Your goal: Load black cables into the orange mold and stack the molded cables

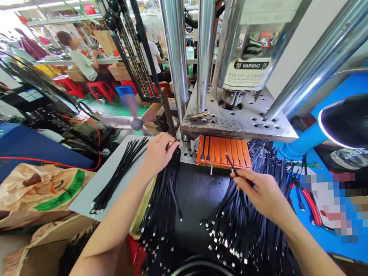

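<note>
My right hand (258, 191) pinches a short black flat cable (230, 161) near its lower plug. The cable's upper end points at an orange slotted block (225, 150) on the machine bed. Two black cables (205, 148) lie in the block's left slots; the other slots show bare orange. My left hand (160, 153) is closed beside the left steel post, above a hanging bundle of black cables (164, 187); what its fingertips hold is hidden. A larger bundle of black cables with metal plugs (239, 233) lies below my right hand.
The press's thick steel plate (238, 115) hangs over the block between steel posts (176, 65). A grey board (112, 173) at left bears more cables. Red-handled pliers (312, 207) lie on the blue surface at right, near a black lamp head (351, 124). Seated people work behind.
</note>
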Motion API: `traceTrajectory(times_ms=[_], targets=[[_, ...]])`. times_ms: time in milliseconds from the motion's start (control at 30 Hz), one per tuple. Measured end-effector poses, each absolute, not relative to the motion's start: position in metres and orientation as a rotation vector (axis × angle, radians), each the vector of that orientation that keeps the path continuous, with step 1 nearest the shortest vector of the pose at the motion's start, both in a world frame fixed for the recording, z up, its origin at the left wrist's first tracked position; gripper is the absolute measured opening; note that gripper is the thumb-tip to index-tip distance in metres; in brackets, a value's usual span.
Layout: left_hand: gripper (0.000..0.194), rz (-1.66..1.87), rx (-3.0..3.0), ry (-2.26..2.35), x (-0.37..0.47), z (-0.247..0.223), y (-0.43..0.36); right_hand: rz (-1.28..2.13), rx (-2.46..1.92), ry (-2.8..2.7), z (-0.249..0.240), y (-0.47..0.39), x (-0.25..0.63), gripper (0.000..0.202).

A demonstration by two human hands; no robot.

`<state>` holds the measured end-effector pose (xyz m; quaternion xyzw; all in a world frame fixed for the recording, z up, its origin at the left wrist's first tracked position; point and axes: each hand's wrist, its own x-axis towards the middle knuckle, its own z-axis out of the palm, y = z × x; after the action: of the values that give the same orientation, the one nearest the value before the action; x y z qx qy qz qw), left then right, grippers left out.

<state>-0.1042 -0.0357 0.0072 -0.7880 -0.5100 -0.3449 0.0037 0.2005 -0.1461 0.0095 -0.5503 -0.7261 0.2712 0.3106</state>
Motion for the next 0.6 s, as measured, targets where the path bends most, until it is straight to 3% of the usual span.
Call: traceTrajectory(times_ms=[133,333,600], targets=[[0.018,-1.342,-2.828,-1.307,-0.065,0.050,-0.065,0.709,-1.219,-1.878,0.031,-0.137,0.159,0.022],[0.022,-1.744,-3.528,-1.287,-0.018,0.085,-0.073,0.684,-1.053,-1.640,0.036,-0.125,0.141,0.022],[0.023,-1.791,-3.205,-1.360,0.000,0.083,-0.066,0.561,-1.165,-1.518,0.029,-0.119,0.143,0.025]])
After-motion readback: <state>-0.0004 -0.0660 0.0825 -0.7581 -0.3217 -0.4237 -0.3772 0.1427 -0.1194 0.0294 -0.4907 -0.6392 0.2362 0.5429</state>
